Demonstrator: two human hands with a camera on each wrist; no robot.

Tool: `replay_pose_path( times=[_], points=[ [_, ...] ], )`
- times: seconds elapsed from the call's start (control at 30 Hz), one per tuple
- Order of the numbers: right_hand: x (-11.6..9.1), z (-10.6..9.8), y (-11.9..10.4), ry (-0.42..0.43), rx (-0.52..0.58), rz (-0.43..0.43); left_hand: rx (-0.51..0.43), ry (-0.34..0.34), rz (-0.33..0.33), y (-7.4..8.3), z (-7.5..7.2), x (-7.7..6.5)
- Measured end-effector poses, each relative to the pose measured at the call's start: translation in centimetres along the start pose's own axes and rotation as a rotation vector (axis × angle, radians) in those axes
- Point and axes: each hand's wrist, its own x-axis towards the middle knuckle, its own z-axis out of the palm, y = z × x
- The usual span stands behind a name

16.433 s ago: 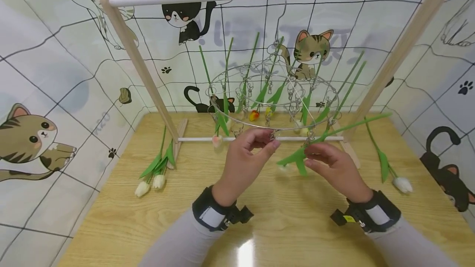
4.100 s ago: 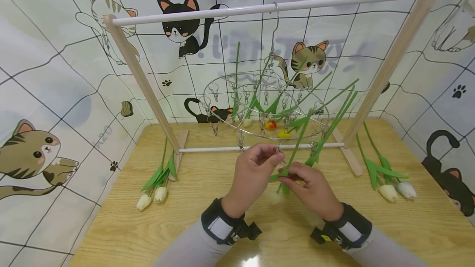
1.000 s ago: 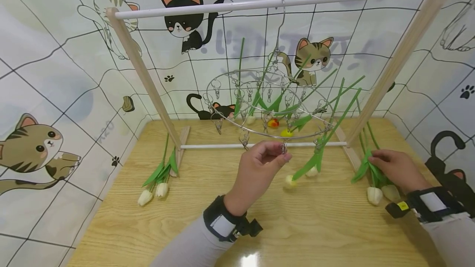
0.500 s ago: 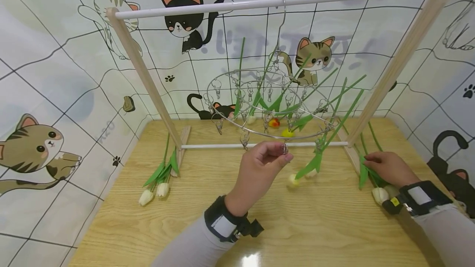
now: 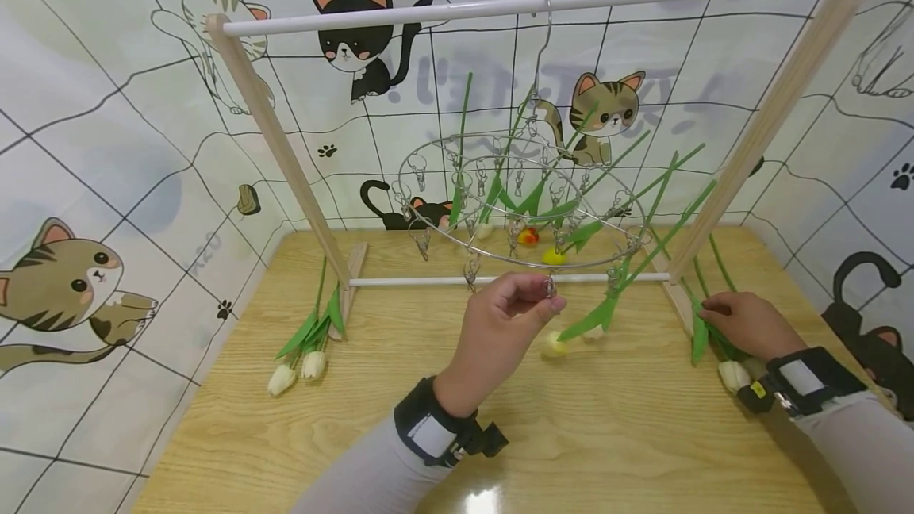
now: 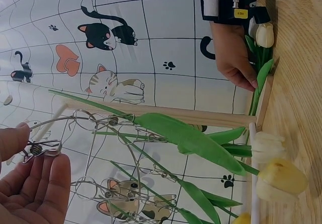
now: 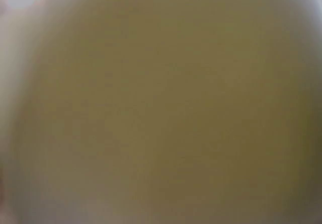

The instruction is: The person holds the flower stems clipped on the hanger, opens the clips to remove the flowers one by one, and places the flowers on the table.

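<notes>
The white tulip (image 5: 734, 377) lies low on the counter (image 5: 500, 435) beneath my right hand (image 5: 753, 327), its bloom just in front of the fingers and its leaf between thumb and fingertips. I have that leafy part in a pinch. Well apart from it, my left hand (image 5: 503, 324) pinches a metal clip (image 5: 551, 287) on the near rim of the round wire hanger (image 5: 528, 263); the thumb and fingers nearly meet around it.

Between my hands, and in the way of a straight line from one to the other, a pale yellow tulip (image 5: 554, 344) hangs head down from the ring, stem slanting up toward the right post (image 5: 778, 101). Beyond my left hand more tulips hang, among them a red-orange one (image 5: 528, 237) and a bright yellow one (image 5: 554, 257). To the left of my left hand, two cream tulips (image 5: 312, 366) lie by the foot of the rack. Above both hands runs the white top rod (image 5: 428, 14), and behind everything is a cat-print backdrop (image 5: 357, 38).

My right hand and its wristband (image 5: 814, 379) cover part of whatever flowers lie there, so I can't count them. The right wrist view is only a brownish blur. Another bloom behind the pale yellow one is smeared in the head view.
</notes>
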Motion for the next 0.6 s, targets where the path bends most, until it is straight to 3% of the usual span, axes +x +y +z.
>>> replay_pose_path(
  times=[0.37, 0.6],
  points=[
    [-0.6, -1.2, -0.7, 0.001, -0.045, -0.014, 0.007, -0.005, -0.003, 0.0, 0.0, 0.0],
    [-1.6, -2.8, -4.4, 0.030, 0.000, -0.031, 0.001, -0.012, -0.005, 0.1, 0.1, -0.1]
  ],
)
